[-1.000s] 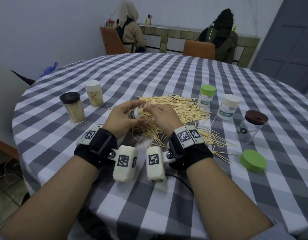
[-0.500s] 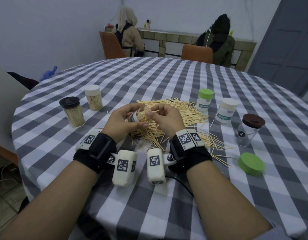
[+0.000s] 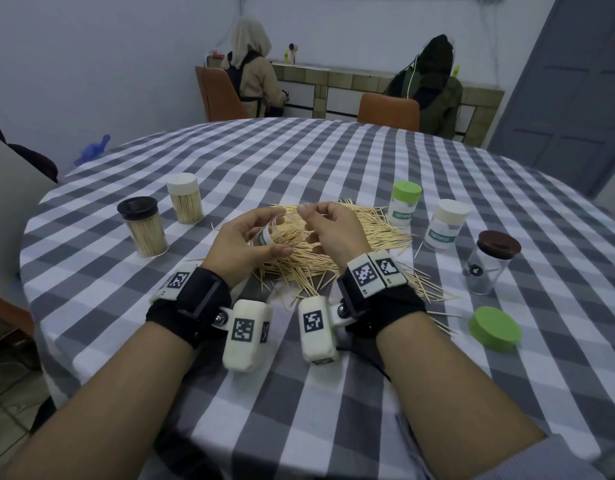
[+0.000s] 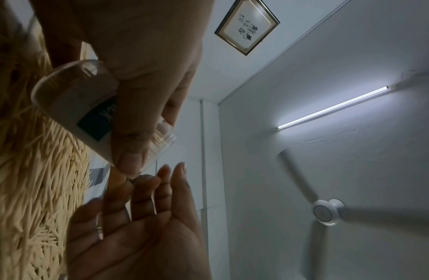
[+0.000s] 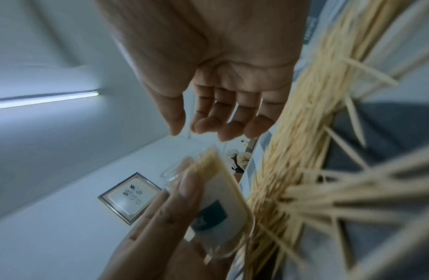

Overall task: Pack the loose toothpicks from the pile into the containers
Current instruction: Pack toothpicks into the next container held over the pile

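Note:
My left hand (image 3: 243,244) grips a clear labelled toothpick container (image 3: 264,237), tilted with its open mouth toward the right hand, just above the pile of loose toothpicks (image 3: 361,233). The left wrist view shows thumb and fingers wrapped round the container (image 4: 83,106), with toothpicks inside near its mouth. My right hand (image 3: 330,230) hovers beside that mouth with loosely bent fingers. In the right wrist view this hand (image 5: 220,75) holds nothing, and the container (image 5: 215,204) sits just beyond its fingertips, beside the pile (image 5: 304,132).
Two filled containers stand at the left, one black-lidded (image 3: 142,226), one white-lidded (image 3: 184,199). At the right stand a green-lidded container (image 3: 404,204), a white-lidded one (image 3: 446,225) and a brown-lidded clear jar (image 3: 489,261). A loose green lid (image 3: 494,329) lies near the right edge.
The left hand has tipped the container's mouth further up. The right hand's fingers have come away from the mouth and loosened.

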